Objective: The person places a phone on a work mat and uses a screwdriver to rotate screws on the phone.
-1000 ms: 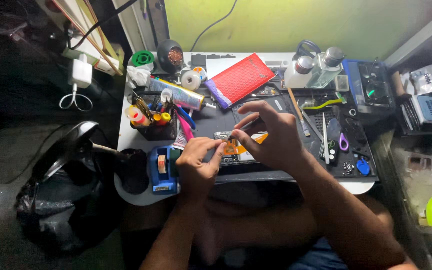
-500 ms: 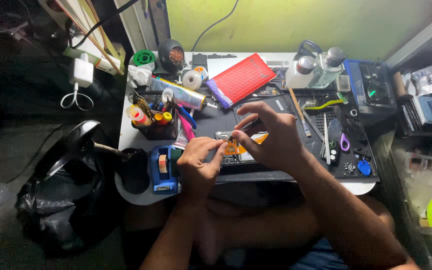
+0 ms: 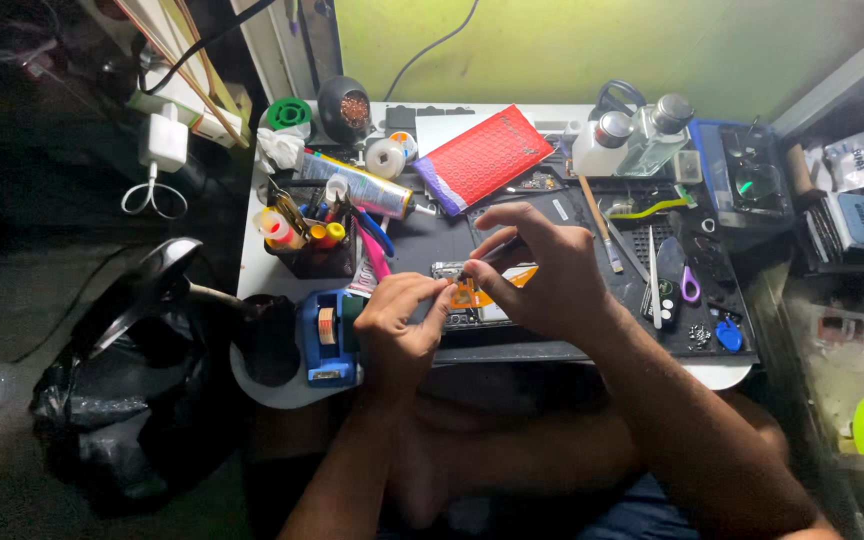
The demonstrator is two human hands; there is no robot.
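An opened phone (image 3: 482, 290) with orange parts inside lies on a dark work mat (image 3: 432, 240), largely hidden under both hands. My left hand (image 3: 400, 325) rests on its left end, fingers pinching at the edge. My right hand (image 3: 542, 270) hovers over the phone and holds a thin dark tool (image 3: 487, 258) like a pen, its tip down near the phone's top left corner.
A red padded envelope (image 3: 477, 155) lies behind the phone. A black tool holder (image 3: 317, 245) and blue tape dispenser (image 3: 330, 335) stand left. Bottles (image 3: 637, 140), tweezers and small parts sit right. A black bag (image 3: 122, 400) lies on the floor left.
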